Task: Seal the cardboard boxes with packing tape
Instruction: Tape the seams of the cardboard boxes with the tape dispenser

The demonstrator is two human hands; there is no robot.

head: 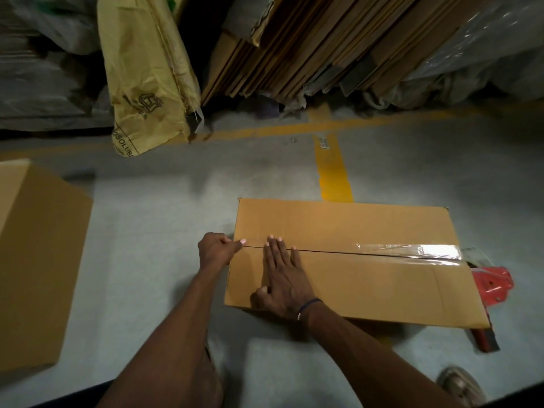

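while the cardboard box (pixel 353 263) lies on the grey floor (pixel 164 219) at about 4 o'clock from the middle of the view, both hands work at its left end. the right hand (pixel 284 278) lies flat on the near flap, fingers straight and spread, their tips reaching the seam (pixel 323 252) between the two flaps; it holds nothing. the left hand (pixel 216 251) sits at the box's 9 o'clock edge, fingers curled, thumb and forefinger pinched together right at the end of the seam; whether it pinches the tape end or the flap edge i cannot tell. clear packing tape (pixel 409 250) shines along the seam toward 3 o'clock, wrinkled, reaching the right edge. a red tape dispenser (pixel 491 282) peeks out from beside the box at 3 to 4 o'clock. a second box (pixel 38 260) stands well apart at 9 o'clock. at 12 o'clock flattened cardboard sheets (pixel 323 45) lean in a stack, with a yellowish bag (pixel 147 72) at 11 o'clock. a yellow floor stripe (pixel 334 172) runs just beyond the box. a shoe (pixel 460 387) shows at 5 o'clock.
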